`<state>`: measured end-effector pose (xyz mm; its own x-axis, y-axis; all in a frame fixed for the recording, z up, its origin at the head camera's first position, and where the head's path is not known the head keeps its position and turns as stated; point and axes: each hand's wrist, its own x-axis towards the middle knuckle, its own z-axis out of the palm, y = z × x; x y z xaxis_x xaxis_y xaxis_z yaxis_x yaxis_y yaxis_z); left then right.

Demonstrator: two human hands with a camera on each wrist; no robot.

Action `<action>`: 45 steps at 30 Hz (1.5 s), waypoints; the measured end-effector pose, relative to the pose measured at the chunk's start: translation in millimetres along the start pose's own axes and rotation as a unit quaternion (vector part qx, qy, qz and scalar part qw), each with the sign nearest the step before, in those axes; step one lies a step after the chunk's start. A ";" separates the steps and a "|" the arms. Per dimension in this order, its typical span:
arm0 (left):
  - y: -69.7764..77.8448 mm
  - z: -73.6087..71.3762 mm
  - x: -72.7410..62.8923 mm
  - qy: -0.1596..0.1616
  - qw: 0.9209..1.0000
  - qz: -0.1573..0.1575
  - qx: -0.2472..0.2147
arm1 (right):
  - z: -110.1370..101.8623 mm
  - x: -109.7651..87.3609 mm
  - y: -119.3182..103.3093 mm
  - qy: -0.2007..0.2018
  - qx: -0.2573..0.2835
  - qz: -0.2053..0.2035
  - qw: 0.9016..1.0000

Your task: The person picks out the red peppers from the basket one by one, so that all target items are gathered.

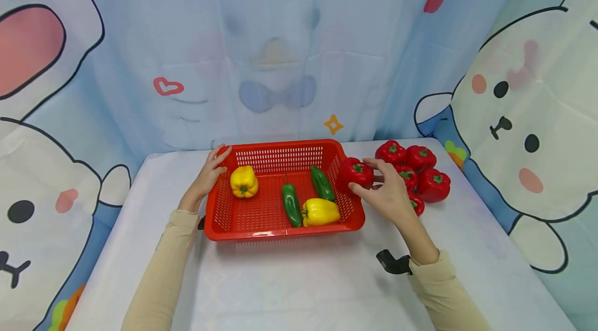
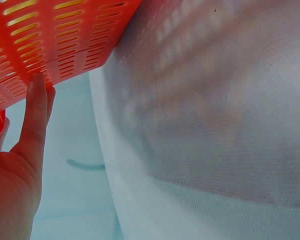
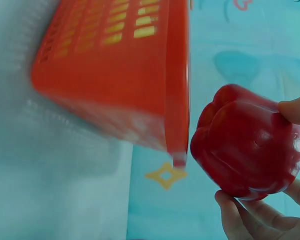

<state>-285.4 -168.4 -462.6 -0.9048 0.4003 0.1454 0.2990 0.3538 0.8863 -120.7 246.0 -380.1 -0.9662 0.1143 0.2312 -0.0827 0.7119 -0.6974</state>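
My left hand point(image 1: 204, 180) grips the far left corner of a red plastic basket point(image 1: 261, 211). In the left wrist view, a straight digit point(image 2: 35, 110) lies against the slotted outer wall and others are at the rim. My right hand point(image 1: 389, 193) pinches a red bell pepper point(image 1: 351, 175) between thumb and fingers at the basket's right rim. The right wrist view shows the pepper point(image 3: 250, 142) above the tabletop, just outside the rim. Inside the basket lie a yellow bell pepper point(image 1: 244, 182) at left, another yellow bell pepper point(image 1: 321, 212) at right, and two green peppers point(image 1: 291, 204).
Several red bell peppers point(image 1: 433, 185) are clustered on the white-covered table point(image 1: 280, 284), right of the basket and beyond my right hand. A blue curtain point(image 1: 280, 19) with cartoon prints hangs behind the table. Black straps with a camera mount point(image 1: 393, 262) sit at my wrists.
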 end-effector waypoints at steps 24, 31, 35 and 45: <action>26.4 -0.7 -7.9 -0.005 1.000 -0.004 0.000 | -64.3 -27.3 62.1 0.067 -0.076 0.069 0.992; 2.3 0.0 -0.1 0.003 1.000 -0.004 0.011 | -77.0 -36.2 83.5 0.082 -0.102 0.080 0.988; -0.9 0.2 0.3 0.003 1.000 0.000 0.008 | -78.4 -43.7 94.4 0.092 -0.130 0.089 0.983; 2.4 -1.0 -0.1 -0.001 1.000 -0.006 0.004 | -86.4 -51.4 109.0 0.116 -0.121 0.103 0.980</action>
<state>-284.9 -168.5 -460.1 -0.9073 0.3985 0.1346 0.2916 0.3654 0.8840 -59.0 377.6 -409.3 -0.8725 0.4079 0.2690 0.1968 0.7974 -0.5705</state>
